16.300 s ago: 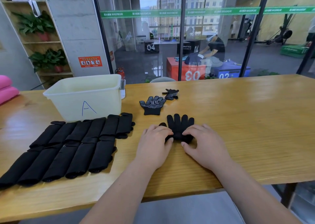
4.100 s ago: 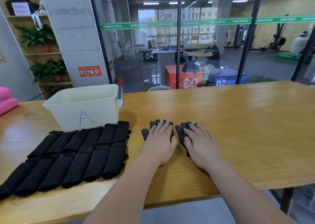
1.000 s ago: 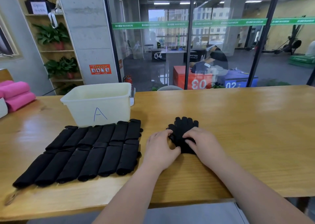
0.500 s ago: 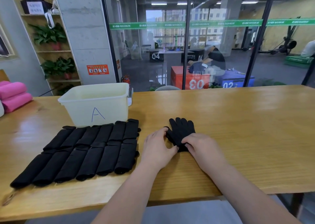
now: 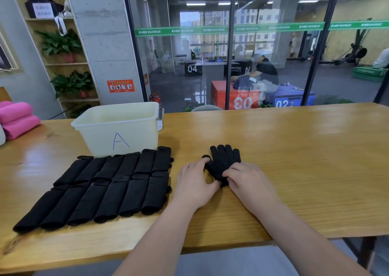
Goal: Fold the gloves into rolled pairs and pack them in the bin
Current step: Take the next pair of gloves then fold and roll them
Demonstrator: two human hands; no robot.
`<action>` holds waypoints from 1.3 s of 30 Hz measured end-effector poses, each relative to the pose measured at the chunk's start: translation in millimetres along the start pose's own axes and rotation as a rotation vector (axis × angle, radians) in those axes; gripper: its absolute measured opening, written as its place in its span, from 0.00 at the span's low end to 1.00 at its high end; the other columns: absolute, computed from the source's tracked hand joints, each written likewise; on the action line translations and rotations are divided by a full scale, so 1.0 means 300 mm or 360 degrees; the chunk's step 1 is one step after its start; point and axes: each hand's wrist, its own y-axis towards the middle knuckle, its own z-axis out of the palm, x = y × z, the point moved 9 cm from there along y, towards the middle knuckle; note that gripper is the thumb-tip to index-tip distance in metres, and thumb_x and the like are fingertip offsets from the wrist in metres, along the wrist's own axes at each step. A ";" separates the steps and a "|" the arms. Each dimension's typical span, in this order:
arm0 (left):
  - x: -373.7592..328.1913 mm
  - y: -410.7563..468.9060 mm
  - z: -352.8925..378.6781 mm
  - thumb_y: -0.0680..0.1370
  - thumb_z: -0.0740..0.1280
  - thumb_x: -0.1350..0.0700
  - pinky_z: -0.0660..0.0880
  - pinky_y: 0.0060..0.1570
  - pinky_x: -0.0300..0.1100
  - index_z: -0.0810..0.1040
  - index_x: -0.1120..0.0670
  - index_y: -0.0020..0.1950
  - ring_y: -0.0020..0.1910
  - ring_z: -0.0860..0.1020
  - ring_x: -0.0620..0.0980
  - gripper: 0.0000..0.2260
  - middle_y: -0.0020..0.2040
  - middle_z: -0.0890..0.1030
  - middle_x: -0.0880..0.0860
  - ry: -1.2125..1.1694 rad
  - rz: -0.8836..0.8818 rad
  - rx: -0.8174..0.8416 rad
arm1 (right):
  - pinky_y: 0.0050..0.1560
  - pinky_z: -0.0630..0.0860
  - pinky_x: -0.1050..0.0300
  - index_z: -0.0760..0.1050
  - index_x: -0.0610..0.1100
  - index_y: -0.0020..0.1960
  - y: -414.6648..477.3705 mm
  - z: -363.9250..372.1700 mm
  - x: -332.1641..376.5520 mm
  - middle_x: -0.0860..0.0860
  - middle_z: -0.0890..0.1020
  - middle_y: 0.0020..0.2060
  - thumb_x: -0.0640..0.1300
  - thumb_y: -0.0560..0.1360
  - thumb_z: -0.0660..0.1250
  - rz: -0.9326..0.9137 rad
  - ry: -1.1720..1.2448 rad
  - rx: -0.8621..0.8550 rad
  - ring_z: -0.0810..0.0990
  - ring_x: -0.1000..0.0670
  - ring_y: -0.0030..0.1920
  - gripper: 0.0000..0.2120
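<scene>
Gripping the cuff end of the black glove pair [image 5: 224, 160], left hand [image 5: 194, 184] and right hand [image 5: 251, 182] both curled onto it, near the front edge of the table [image 5: 305, 153].

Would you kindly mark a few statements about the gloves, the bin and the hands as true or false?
1. The bin is marked B. False: it bears an A.
2. The left hand and right hand both hold the unrolled gloves. True.
3. The rolled pairs lie inside the bin. False: they lie on the table in front of it.
4. The unrolled gloves' fingers point away from the person. True.
</scene>
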 end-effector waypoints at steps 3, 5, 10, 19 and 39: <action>-0.014 -0.004 0.002 0.78 0.67 0.39 0.60 0.79 0.53 0.67 0.40 0.80 0.79 0.62 0.49 0.30 0.77 0.71 0.44 0.0054 0.0034 0.0039 | 0.46 0.78 0.52 0.85 0.50 0.52 -0.005 0.001 -0.010 0.57 0.82 0.45 0.42 0.75 0.73 0.0074 0.0115 0.0051 0.79 0.51 0.46 0.08; -0.016 -0.005 0.003 0.80 0.63 0.43 0.58 0.80 0.53 0.68 0.40 0.79 0.79 0.60 0.49 0.26 0.77 0.70 0.44 0.0059 0.0030 0.0061 | 0.49 0.78 0.54 0.85 0.51 0.53 -0.009 0.003 -0.014 0.59 0.81 0.47 0.45 0.77 0.70 0.0111 0.0178 0.0069 0.78 0.52 0.48 0.08; -0.003 0.002 0.010 0.84 0.56 0.36 0.63 0.77 0.51 0.72 0.41 0.78 0.76 0.64 0.49 0.24 0.74 0.70 0.46 0.0098 -0.0012 0.0000 | 0.58 0.75 0.59 0.84 0.50 0.59 -0.011 -0.022 -0.061 0.59 0.81 0.55 0.48 0.83 0.64 0.0347 0.0389 -0.0007 0.76 0.55 0.59 0.11; -0.002 0.012 0.017 0.78 0.64 0.31 0.64 0.77 0.51 0.71 0.43 0.78 0.77 0.63 0.50 0.32 0.75 0.68 0.46 0.0215 -0.0026 0.0034 | 0.80 0.61 0.48 0.64 0.53 0.82 0.092 0.159 -0.194 0.54 0.61 0.83 0.63 0.86 0.53 0.0534 0.0188 0.0948 0.59 0.51 0.83 0.28; 0.023 0.015 -0.020 0.84 0.59 0.49 0.68 0.74 0.48 0.70 0.47 0.75 0.71 0.69 0.46 0.19 0.72 0.70 0.46 -0.0118 -0.0133 -0.0145 | 0.83 0.43 0.39 0.44 0.58 0.86 0.235 0.360 -0.146 0.51 0.44 0.86 0.74 0.81 0.41 0.0584 -0.0031 0.1048 0.41 0.43 0.85 0.38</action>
